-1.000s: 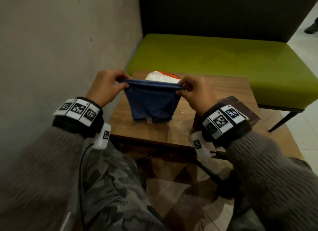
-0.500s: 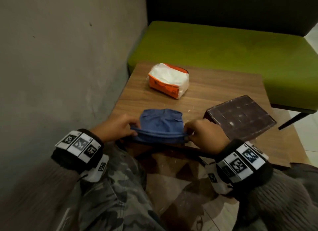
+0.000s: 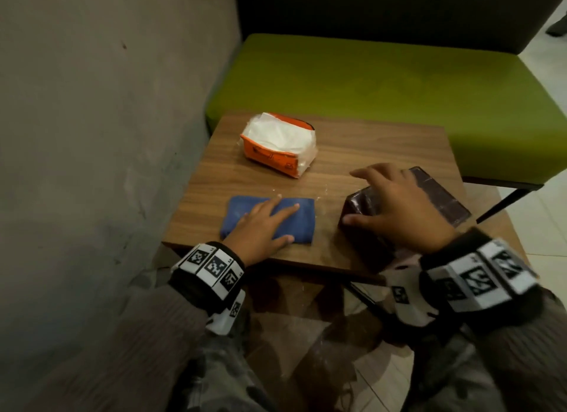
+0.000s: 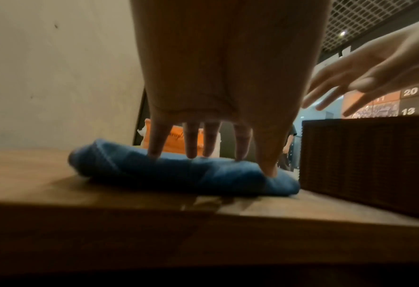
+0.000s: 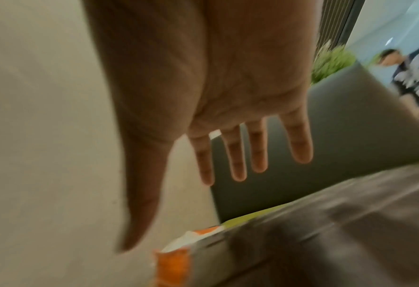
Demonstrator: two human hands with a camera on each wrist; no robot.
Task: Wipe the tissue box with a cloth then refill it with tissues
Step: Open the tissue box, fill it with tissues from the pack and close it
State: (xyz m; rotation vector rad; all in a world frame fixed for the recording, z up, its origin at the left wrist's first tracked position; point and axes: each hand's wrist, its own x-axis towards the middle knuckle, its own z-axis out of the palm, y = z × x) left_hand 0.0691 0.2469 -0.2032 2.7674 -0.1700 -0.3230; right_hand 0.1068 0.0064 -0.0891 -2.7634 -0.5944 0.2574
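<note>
Blue cloth is down flat now, folded into a neat rectangle at the lower centre of the head view, near the front edge of the desk. A second ago both hands were holding it up by the top edge and folding it; half a second back they were lowering it. Now the left hand just lies on top with straight, spread fingers, pressing rather than gripping. The left wrist view shows the fingertips dimpling the fabric, thumb at the right end.

Meanwhile the right hand has let go of the cloth and moved over to the tissue box, the dark brown one at centre right of the frame. It's spread wide above the near-left corner of the box, fingers straight, nothing held. Thumb looks to sit at the box's near corner, but I can't tell if the palm actually touches yet; the right wrist view is too blurred, and the left wrist one shows the fingers hanging clear above the box top.

Further out, upper centre, the orange tissue pack sits untouched with its white top showing, well apart from both hands. Green bench seat behind the desk.

So my read: folding's done, and wiping comes next. Right hand probably steadies the box while the left picks up the cloth. Refill is a way off.
</note>
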